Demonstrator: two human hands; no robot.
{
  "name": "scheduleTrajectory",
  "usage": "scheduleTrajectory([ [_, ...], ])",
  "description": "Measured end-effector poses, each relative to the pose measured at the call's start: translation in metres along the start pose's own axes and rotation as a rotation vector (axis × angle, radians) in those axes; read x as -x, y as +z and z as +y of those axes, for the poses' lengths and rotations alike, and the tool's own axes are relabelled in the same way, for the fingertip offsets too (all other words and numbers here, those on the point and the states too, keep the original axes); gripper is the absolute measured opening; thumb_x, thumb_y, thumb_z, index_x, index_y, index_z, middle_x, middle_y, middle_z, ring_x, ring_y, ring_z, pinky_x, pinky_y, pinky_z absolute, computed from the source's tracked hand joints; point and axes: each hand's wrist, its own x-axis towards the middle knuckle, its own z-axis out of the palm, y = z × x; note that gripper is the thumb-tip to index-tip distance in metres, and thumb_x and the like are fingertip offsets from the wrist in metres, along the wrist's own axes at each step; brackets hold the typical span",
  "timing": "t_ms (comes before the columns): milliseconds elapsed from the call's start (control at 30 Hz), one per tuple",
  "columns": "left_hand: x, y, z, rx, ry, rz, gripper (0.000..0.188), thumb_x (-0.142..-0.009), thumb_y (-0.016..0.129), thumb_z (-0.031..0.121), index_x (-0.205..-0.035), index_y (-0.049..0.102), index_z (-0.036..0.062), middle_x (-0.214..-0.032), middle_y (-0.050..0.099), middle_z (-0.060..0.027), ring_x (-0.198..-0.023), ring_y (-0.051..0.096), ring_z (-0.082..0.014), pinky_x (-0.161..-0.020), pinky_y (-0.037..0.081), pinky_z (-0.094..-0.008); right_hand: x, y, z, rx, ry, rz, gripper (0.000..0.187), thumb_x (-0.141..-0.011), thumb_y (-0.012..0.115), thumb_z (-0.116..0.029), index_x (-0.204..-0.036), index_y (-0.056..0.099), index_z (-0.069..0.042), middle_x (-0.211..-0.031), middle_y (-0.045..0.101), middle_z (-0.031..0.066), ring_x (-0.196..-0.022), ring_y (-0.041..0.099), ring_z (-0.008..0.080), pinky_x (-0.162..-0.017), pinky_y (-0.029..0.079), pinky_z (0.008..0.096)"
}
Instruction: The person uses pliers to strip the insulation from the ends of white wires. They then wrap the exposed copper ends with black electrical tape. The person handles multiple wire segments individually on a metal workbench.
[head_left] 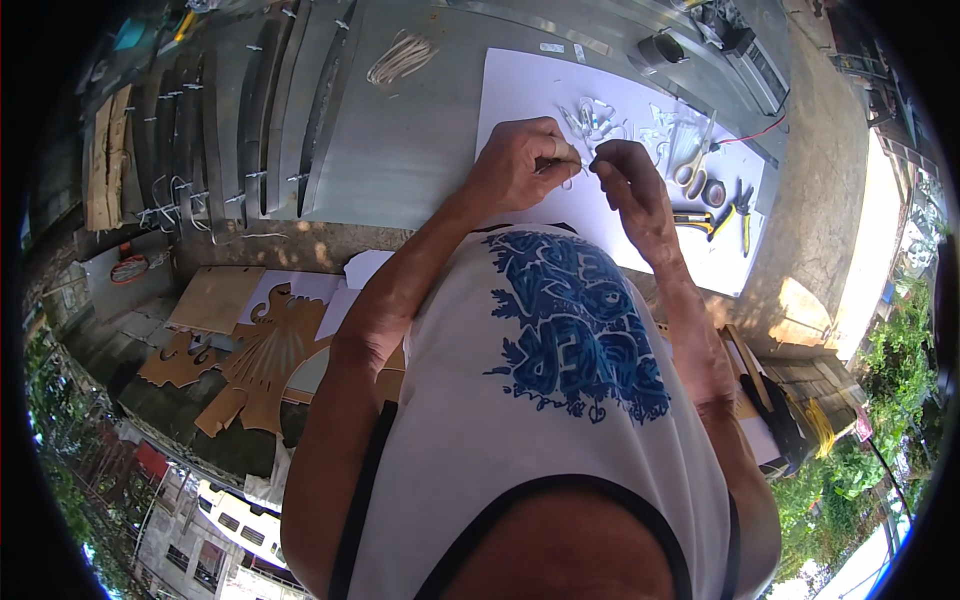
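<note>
grey metal table (410,150), open-air spot, white rectangular paper sheet (508,85) on top
bare left hand (525,160) pinches a tiny thin piece (586,166) above the sheet; bare right hand (637,195) curled narrow beside it (can't tell if gripping). a weak pinch could drop it among small clear plastic bits (597,118); green foliage (890,350) beyond.

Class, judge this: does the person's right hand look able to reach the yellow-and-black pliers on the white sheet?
Probably yes: the pliers lie uncovered near the right hand, and the yellow-and-black cutter between looks low enough to pass over, though that hand may be holding something too fine to make out.
</note>
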Motion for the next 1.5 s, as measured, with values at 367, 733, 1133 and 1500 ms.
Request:
scheduleTrajectory([
  [367,-0.003,-0.014,0.011,0.205,-0.201,-0.106,0.013,-0.081,0.078,0.011,-0.092,0.078,0.0031,-0.081,0.069,-0.0042,-0.074,0.066,-0.0145,-0.068,0.049,-0.0282,-0.001,-0.002,-0.004,0.774,-0.849,0.074,0.036,-0.071,0.08,0.002,-0.104,0.071,-0.008,-0.096,0.064,0.0055,-0.085,0.062,0.024,-0.07,0.054,0.0359],
  [733,-0.004,-0.012,0.014,0.054,-0.097,-0.109,0.012,-0.08,0.078,0.01,-0.091,0.078,0.0043,-0.081,0.068,-0.0051,-0.071,0.064,-0.0169,-0.064,0.049,-0.0298,-0.003,-0.002,-0.004,0.878,-0.919,0.016,0.031,-0.067,0.077,0.002,-0.097,0.069,-0.005,-0.093,0.064,0.0062,-0.08,0.061,0.0236,-0.066,0.053,0.0346],
  [1133,0.002,-0.008,0.014,-0.01,0.095,-0.044,0.01,-0.084,0.075,0.006,-0.093,0.076,0.0026,-0.084,0.067,-0.0052,-0.067,0.065,-0.0171,-0.061,0.051,-0.0311,-0.007,-0.016,-0.007,-0.416,0.481,-0.319,0.012,-0.089,0.066,-0.009,-0.098,0.067,-0.002,-0.081,0.062,0.004,-0.065,0.053,0.0114,-0.054,0.041,0.0259],
  [1500,-0.001,-0.019,0.009,0.086,-0.006,-0.105,0.012,-0.081,0.076,0.005,-0.092,0.077,0.0022,-0.079,0.066,-0.0045,-0.065,0.062,-0.0132,-0.06,0.046,-0.0273,0.002,-0.004,-0.005,0.812,-0.905,0.069,0.036,-0.071,0.081,-0.002,-0.105,0.07,-0.009,-0.103,0.064,0.0043,-0.089,0.061,0.0223,-0.074,0.049,0.0356],
])
